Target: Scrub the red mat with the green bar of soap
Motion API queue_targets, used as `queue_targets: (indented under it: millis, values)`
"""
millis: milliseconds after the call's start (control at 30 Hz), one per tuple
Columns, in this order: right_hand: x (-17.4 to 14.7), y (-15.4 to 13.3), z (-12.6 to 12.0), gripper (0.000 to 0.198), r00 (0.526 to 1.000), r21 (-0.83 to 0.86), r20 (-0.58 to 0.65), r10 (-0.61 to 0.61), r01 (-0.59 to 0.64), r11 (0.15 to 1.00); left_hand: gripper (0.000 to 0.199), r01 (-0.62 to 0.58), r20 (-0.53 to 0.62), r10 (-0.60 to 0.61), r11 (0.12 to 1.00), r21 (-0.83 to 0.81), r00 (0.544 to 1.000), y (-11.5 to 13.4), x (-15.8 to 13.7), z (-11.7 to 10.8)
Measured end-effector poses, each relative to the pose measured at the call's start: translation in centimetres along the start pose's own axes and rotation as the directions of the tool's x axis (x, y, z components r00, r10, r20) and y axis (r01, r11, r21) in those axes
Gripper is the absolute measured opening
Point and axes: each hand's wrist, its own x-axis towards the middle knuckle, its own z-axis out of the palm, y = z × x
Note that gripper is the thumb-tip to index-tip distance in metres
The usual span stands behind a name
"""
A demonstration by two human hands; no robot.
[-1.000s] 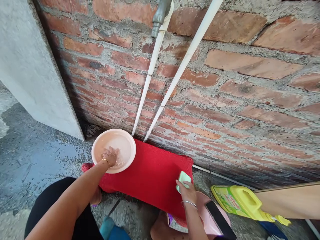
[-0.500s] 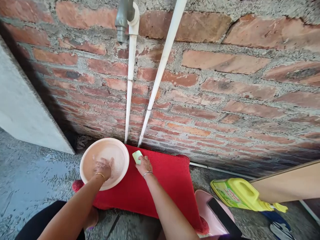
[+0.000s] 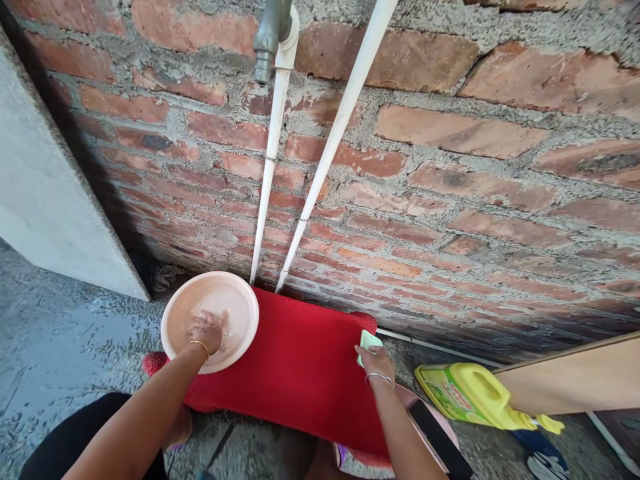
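My left hand (image 3: 207,331) is down in a pale pink basin (image 3: 173,313), with its fingers spread in shallow water. A thin gold bracelet circles that wrist. The basin rests on the left end of a bench or low table covered in red cloth (image 3: 300,360). At the cloth's right end, my right hand (image 3: 377,363) grips a pale green bar of soap (image 3: 370,341) between thumb and fingers. This wrist wears a silver bangle.
A brick wall (image 3: 400,220) with two white pipes (image 3: 320,173) and a grey tap (image 3: 267,43) rises ahead. To the right lie a yellow detergent jug (image 3: 470,393), a dark phone (image 3: 435,437) on a pink stool and a blue slipper (image 3: 543,453). A pale slab (image 3: 60,173) leans at left.
My right hand has carried the soap from beside the basin to the right end of the red cloth. My left hand stays in the basin. The view has shifted slightly.
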Motion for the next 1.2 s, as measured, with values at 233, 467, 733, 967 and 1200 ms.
queue_targets:
  millis: [233,467,733,967,1200]
  values:
    - [-6.8,-15.2,6.3,0.037,0.92,0.084,0.221,-0.323,0.312,0.946,0.093,-0.026,-0.04,0.029,0.997,0.07,0.999,0.0,0.5,0.8]
    - [-9.0,-21.4,9.8,0.035,0.744,0.082,0.354,-0.566,0.578,0.812,0.089,-0.015,0.048,0.012,0.998,0.057,0.999,0.0,1.1,1.1]
    - [-0.2,-10.1,3.5,0.031,0.919,0.006,0.189,-0.345,0.351,0.936,0.094,-0.005,0.009,0.005,0.998,0.07,1.0,0.1,1.3,1.3]
    - [2.7,0.9,-2.2,0.049,0.973,-0.009,0.035,0.229,-0.229,0.973,0.094,-0.021,-0.024,0.022,1.0,0.017,0.999,0.0,0.8,1.2]
    - [-3.4,-6.9,3.0,0.044,0.997,0.054,0.044,-0.068,0.066,0.996,0.099,-0.004,0.0,0.004,0.999,-0.032,1.0,0.0,1.2,1.5]
